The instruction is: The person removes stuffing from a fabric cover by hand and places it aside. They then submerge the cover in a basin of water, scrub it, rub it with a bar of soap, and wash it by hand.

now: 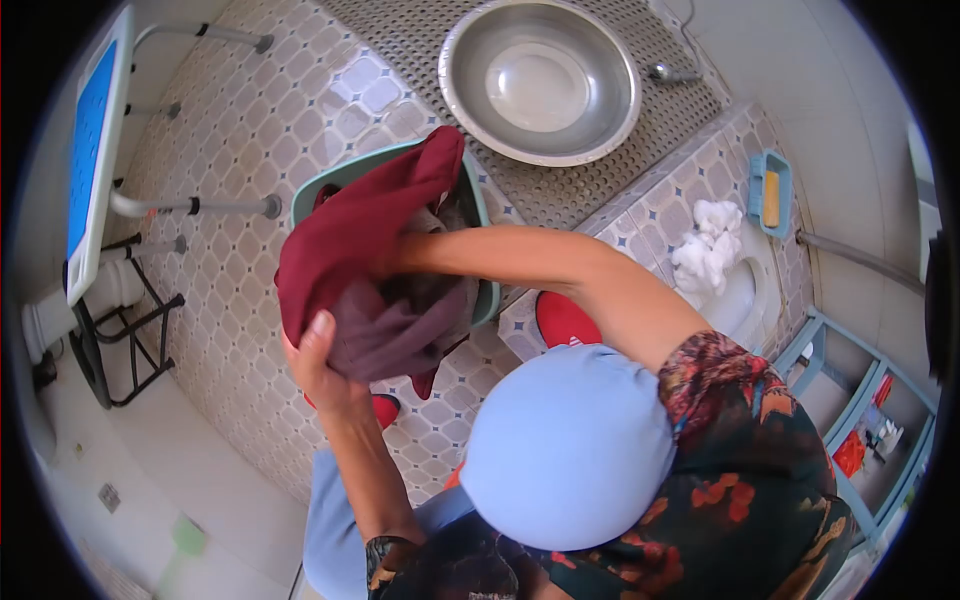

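Observation:
A dark red cloth and a purplish-brown cloth are bunched over a light green basin on the tiled floor. My left hand is closed round the near left side of the bundle, thumb on top. My right arm reaches in from the right, and my right hand is pushed into the folds, its fingers hidden by cloth. More dark fabric shows inside the basin.
A large metal bowl stands on a grey perforated mat. White foam lies by a toilet pan. A blue brush, a shelf and a blue-topped stool are around.

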The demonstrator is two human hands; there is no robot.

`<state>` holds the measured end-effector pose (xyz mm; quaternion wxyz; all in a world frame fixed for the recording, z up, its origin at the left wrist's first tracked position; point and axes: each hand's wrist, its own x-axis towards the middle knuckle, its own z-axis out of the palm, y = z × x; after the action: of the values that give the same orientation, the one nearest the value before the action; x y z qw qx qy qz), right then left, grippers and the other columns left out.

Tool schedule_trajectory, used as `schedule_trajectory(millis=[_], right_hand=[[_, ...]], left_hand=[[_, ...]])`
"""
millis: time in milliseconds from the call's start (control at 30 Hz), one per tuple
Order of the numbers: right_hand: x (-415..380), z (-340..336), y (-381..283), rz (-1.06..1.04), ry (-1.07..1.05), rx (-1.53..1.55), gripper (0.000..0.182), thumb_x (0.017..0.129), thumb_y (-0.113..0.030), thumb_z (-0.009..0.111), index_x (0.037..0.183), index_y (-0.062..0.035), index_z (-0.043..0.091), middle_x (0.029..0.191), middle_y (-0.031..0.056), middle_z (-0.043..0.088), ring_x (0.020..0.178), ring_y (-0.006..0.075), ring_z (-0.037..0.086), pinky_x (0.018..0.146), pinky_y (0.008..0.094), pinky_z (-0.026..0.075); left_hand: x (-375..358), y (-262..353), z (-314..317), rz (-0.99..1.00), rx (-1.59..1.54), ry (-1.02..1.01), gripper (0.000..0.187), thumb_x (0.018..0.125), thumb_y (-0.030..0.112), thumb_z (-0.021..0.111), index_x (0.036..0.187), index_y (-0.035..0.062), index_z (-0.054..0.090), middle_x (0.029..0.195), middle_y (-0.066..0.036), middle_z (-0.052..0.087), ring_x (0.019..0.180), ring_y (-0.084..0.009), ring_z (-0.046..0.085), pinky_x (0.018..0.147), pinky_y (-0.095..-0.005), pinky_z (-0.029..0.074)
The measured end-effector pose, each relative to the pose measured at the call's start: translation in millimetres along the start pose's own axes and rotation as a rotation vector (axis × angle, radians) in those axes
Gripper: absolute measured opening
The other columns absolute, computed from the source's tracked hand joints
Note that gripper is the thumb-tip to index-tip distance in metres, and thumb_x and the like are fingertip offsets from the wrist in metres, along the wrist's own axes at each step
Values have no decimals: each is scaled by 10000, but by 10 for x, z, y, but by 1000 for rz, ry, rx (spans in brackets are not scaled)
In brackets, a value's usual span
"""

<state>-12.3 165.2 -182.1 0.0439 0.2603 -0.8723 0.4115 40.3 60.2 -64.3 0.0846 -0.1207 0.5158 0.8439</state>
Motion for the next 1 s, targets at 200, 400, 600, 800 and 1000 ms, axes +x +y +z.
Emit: schedule_trajectory(millis=[200, 400, 600, 800, 1000], right_hand=[[-533, -59, 544, 340, -358, 284, 474, 648, -233, 717, 1062, -20, 627, 1028, 227, 646, 987, 369, 619, 865, 413, 482], [-730, -870, 528, 675, -265, 538, 469, 646, -208, 719, 1041, 21, 611, 926, 185, 668, 885, 255, 666, 781, 325, 514], [-1017, -1548, 639, 797, 29, 1187, 577, 720, -70, 698, 1256, 14, 503, 1145, 98, 620, 1042, 174, 607, 932, 311, 481], [-1837, -2495, 661, 913, 135, 757, 618, 717, -154, 672, 1283, 18, 494, 1179, 91, 603, 1055, 170, 594, 936, 312, 471], [-2619, -3074, 509, 1148, -233, -78, 538, 697, -196, 644, 1203, -44, 541, 1018, 185, 643, 987, 292, 627, 888, 386, 483]], left_hand=[[321, 59, -481, 85, -29, 171, 220, 840, 79, 590, 1031, -4, 661, 1002, -136, 687, 938, -256, 663, 886, -397, 523], [400, 71, -830, 50, -100, 261, 246, 822, 104, 601, 1046, 14, 650, 1032, -124, 677, 957, -249, 646, 908, -391, 498], [510, 137, -1321, 74, -164, 283, 274, 829, 126, 613, 1067, -7, 641, 1066, -162, 671, 988, -295, 648, 927, -435, 504], [509, 131, -1387, 84, -76, 297, 260, 812, 79, 615, 1055, -11, 645, 1020, -142, 683, 936, -268, 661, 889, -395, 521], [527, 154, -1419, 75, -42, 258, 256, 800, 65, 617, 1043, -5, 653, 997, -128, 689, 900, -250, 666, 864, -380, 526]])
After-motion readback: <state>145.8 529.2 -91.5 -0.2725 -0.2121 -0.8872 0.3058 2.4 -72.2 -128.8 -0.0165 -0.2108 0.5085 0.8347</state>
